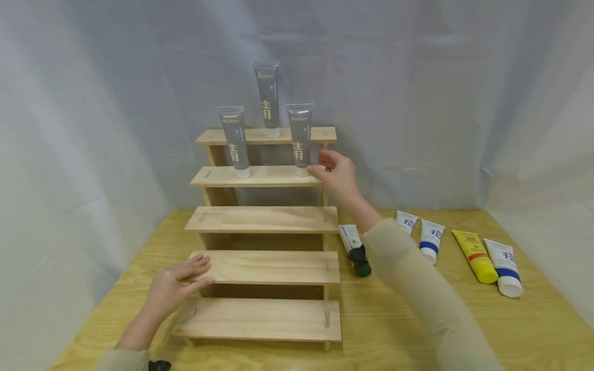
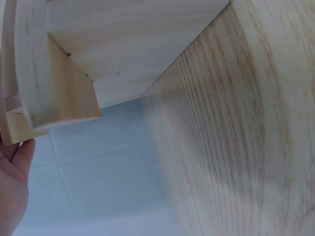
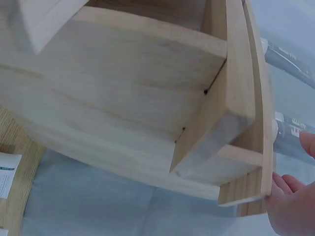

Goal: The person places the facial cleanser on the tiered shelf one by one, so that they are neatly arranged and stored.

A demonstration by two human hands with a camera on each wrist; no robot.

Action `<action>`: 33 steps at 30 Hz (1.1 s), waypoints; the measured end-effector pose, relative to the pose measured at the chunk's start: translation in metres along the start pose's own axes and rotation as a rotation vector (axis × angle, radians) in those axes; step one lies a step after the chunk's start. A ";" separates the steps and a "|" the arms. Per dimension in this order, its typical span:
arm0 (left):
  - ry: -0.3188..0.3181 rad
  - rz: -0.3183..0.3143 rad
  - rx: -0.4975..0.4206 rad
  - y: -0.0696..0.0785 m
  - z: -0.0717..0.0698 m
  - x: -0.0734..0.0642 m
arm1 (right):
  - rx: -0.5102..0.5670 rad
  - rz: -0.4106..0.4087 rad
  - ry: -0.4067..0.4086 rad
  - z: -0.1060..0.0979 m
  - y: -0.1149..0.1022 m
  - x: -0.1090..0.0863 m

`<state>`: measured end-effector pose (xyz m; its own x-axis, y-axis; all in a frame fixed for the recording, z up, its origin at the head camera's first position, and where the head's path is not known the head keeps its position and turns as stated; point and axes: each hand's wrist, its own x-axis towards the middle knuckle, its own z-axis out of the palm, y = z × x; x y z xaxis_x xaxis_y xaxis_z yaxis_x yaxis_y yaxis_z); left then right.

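My left hand (image 1: 174, 286) rests at the left end of a lower board on the wooden tiered stand (image 1: 269, 265), its fingers on top and thumb by the front edge. At the second board from the top, my right hand (image 1: 341, 178) is beside a standing grey tube (image 1: 300, 139), thumb close to its white cap. In the right wrist view, thumb and fingers of this hand (image 3: 295, 204) are apart around the board's end. Another grey tube (image 1: 234, 141) stands cap-down at left on that board; a third grey tube (image 1: 268, 98) stands on the top board.
Right of the stand lie a white tube with a green cap (image 1: 355, 250), a yellow tube (image 1: 475, 256) and several white-and-blue tubes (image 1: 431, 241) on the wooden table (image 1: 399, 335). A pale curtain (image 1: 417, 103) hangs behind.
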<state>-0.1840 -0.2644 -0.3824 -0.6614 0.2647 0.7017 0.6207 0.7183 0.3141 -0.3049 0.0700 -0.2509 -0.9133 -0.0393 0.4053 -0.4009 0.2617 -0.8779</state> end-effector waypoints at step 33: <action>-0.023 -0.046 0.021 0.003 -0.003 -0.001 | -0.284 0.030 -0.128 -0.068 0.084 -0.074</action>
<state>-0.1805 -0.2643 -0.3802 -0.6988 0.2456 0.6718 0.5806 0.7434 0.3322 -0.2655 0.1604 -0.3371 -0.9332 -0.1438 0.3294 -0.3543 0.5227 -0.7754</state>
